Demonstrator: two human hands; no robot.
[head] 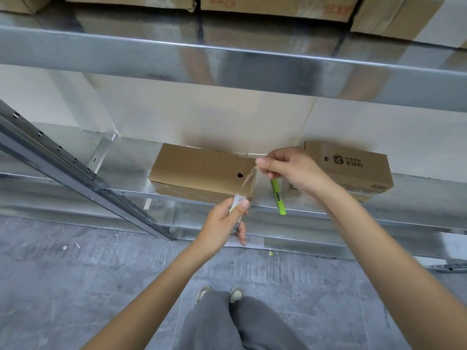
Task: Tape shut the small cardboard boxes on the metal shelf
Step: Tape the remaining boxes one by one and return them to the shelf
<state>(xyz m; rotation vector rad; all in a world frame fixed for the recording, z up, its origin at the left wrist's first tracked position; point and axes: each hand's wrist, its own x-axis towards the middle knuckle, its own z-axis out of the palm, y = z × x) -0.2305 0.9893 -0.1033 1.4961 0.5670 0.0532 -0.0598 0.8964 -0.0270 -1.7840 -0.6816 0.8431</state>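
A small plain cardboard box [202, 170] lies on the metal shelf [121, 173], its right end toward my hands. My left hand [225, 223] grips a tape roll [237, 200] just below the box's front right corner. A strip of clear tape [249, 179] runs up from the roll to my right hand [290, 170], which pinches the tape's free end beside the box's right end. A green pen-like tool [278, 195] hangs down from my right hand as well. A second small box [353, 168] with a printed logo sits to the right.
An upper metal shelf [227, 69] with several larger cardboard boxes [278, 6] overhangs the work area. A slanted steel upright [70, 170] crosses at left. A paper label [250, 242] is stuck on the lower shelf edge. Grey concrete floor [75, 286] and my legs are below.
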